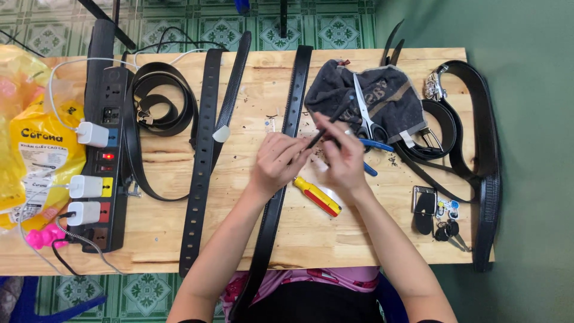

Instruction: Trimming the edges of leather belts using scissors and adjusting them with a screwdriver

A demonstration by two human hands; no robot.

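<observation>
One package only: yellow plastic bag (37, 157) at the table's (179, 239) far-left edge, crumpled and glossy, partly out of frame. White label panel (42, 160) on its front with dark print, dark lettering above it on the yellow. Bag sits just left of the black power strip (107, 149), white charger cables crossing over it. No signs, no screens.

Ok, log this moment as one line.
left hand: grips black belt | right hand: holds thin dark tool | screwdriver: on table

Both hands, left (276, 161) and right (342, 157), pinch thin black tool (330, 122) over black belt (286, 128).
</observation>
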